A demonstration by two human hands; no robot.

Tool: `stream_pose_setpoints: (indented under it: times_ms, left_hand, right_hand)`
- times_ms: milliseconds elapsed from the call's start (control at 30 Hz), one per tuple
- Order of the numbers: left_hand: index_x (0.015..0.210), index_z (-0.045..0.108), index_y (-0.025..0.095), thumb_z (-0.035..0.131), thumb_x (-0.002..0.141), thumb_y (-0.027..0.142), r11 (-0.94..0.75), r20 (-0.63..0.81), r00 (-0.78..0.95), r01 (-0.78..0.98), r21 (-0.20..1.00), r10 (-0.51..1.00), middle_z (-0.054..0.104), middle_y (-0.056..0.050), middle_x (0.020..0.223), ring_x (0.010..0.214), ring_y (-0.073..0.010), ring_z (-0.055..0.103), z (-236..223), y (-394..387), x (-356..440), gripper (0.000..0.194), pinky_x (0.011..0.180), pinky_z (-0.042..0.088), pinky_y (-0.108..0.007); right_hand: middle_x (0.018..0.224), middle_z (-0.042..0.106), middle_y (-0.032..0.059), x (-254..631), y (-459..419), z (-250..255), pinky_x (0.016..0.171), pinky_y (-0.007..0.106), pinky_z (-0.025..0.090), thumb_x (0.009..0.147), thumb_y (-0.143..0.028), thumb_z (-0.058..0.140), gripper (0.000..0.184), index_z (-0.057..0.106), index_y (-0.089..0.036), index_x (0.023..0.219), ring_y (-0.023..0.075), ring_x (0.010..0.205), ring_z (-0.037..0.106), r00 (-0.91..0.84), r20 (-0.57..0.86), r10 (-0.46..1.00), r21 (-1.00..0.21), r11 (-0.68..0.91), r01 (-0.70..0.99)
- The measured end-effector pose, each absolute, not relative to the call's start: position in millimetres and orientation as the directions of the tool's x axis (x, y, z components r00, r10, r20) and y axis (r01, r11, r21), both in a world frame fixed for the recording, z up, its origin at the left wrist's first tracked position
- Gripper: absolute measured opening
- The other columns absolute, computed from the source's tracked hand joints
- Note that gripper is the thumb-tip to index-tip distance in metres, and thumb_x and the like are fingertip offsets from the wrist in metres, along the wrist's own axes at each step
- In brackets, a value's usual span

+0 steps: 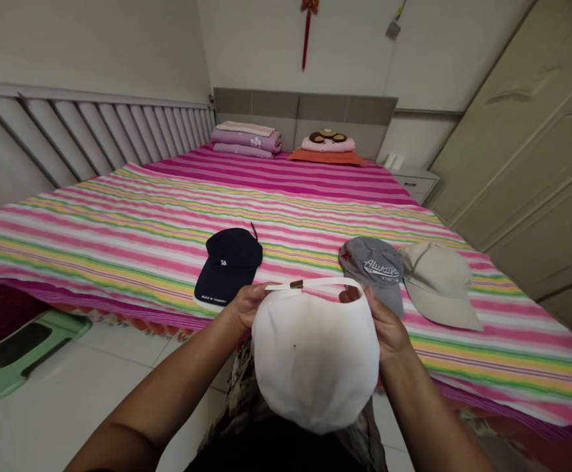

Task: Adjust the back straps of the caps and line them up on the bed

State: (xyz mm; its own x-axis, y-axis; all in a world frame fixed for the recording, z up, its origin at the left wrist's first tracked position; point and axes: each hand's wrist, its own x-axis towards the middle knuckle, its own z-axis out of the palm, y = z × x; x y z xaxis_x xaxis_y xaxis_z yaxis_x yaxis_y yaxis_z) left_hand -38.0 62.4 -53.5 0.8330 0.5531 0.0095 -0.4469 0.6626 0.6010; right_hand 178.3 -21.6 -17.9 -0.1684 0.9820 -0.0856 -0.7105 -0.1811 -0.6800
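A white baseball cap (pixel 315 360) is held up in front of my body, its back strap and metal buckle (pixel 296 284) toward the bed. My left hand (pixel 250 304) grips the cap's left edge near the strap. On the other side my right hand (pixel 385 322) is closed around the right edge, some fingers hidden behind the cap. Beyond my left hand lies a navy cap (pixel 231 257) with small white lettering. A grey cap (pixel 372 262) with white script rests past my right hand, touching or slightly overlapped with a beige cap (pixel 438 282).
The caps lie on a bed with a striped sheet (pixel 119 229). Folded purple bedding (pixel 246 141) and a pink-and-orange pile (pixel 328 152) sit by the headboard (pixel 261 105). A green stool (pixel 25 347) stands at left; a railing (pixel 94 137) and a wardrobe (pixel 527 164) flank the bed.
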Motion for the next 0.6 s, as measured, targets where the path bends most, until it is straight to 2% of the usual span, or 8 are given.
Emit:
stream_pose_setpoints:
  times_ms: [100, 167, 267, 367, 500, 600]
  left_hand:
    - [0.072, 0.065, 0.006, 0.075, 0.047, 0.017, 0.680, 0.049, 0.854, -0.445, 0.583, 0.518, 0.067, -0.009, 0.061, 0.052, -0.0201, 0.063, -60.0, 58.8, -36.3, 0.029, 0.054, 0.048, -0.026]
    - [0.068, 0.066, 0.006, 0.074, 0.050, 0.015, 0.666, 0.062, 0.833, -0.483, 0.569, 0.550, 0.066, -0.007, 0.057, 0.049, -0.0178, 0.062, -63.1, 57.4, -35.5, 0.022, 0.051, 0.047, -0.024]
    - [0.068, 0.067, 0.009, 0.071, 0.056, 0.017, 0.637, 0.073, 0.791, -0.540, 0.550, 0.608, 0.067, -0.005, 0.058, 0.049, -0.0148, 0.062, -66.7, 56.3, -34.8, 0.015, 0.052, 0.048, -0.022]
    - [0.065, 0.068, 0.010, 0.069, 0.057, 0.014, 0.605, 0.084, 0.755, -0.582, 0.543, 0.650, 0.067, -0.003, 0.057, 0.049, -0.0132, 0.061, -68.3, 55.9, -33.9, 0.009, 0.053, 0.048, -0.021]
    - [0.058, 0.065, 0.008, 0.067, 0.057, 0.011, 0.591, 0.087, 0.750, -0.581, 0.559, 0.656, 0.064, -0.004, 0.053, 0.046, -0.0141, 0.059, -64.5, 55.5, -31.8, 0.003, 0.049, 0.046, -0.022]
    - [0.059, 0.064, 0.008, 0.067, 0.057, 0.015, 0.584, 0.088, 0.749, -0.578, 0.570, 0.656, 0.064, -0.006, 0.055, 0.049, -0.0162, 0.060, -59.6, 54.8, -29.9, 0.007, 0.051, 0.047, -0.024]
  right_hand:
    - [0.061, 0.067, -0.0051, 180.6, -20.2, -24.1, 0.055, 0.021, 0.047, 0.061, -0.033, 0.076, 0.019, 0.065, -0.019, 0.068, 0.0100, 0.052, 0.060, -0.172, -0.115, 0.978, -0.678, -0.204, -0.706]
    - [0.064, 0.069, -0.0042, 182.2, -20.7, -27.8, 0.060, 0.022, 0.049, 0.064, -0.035, 0.074, 0.019, 0.066, -0.019, 0.072, 0.0116, 0.056, 0.062, -0.227, -0.114, 0.967, -0.674, -0.243, -0.697]
    - [0.072, 0.071, 0.0015, 184.1, -22.1, -30.9, 0.062, 0.024, 0.049, 0.061, -0.039, 0.074, 0.031, 0.067, -0.016, 0.081, 0.0147, 0.063, 0.064, -0.392, -0.083, 0.916, -0.690, -0.337, -0.640]
    - [0.073, 0.070, 0.0064, 185.2, -21.7, -32.8, 0.059, 0.024, 0.049, 0.055, -0.032, 0.078, 0.042, 0.066, -0.011, 0.089, 0.0166, 0.064, 0.064, -0.520, -0.064, 0.852, -0.705, -0.407, -0.580]
    - [0.060, 0.067, 0.0015, 186.2, -17.9, -36.8, 0.048, 0.017, 0.045, 0.056, -0.019, 0.077, 0.023, 0.066, -0.013, 0.076, 0.0106, 0.050, 0.060, -0.451, -0.024, 0.892, -0.687, -0.342, -0.641]
    - [0.061, 0.068, -0.0005, 185.3, -16.3, -38.2, 0.048, 0.016, 0.045, 0.057, -0.019, 0.076, 0.022, 0.066, -0.017, 0.076, 0.0097, 0.050, 0.061, -0.396, -0.010, 0.918, -0.674, -0.299, -0.676]
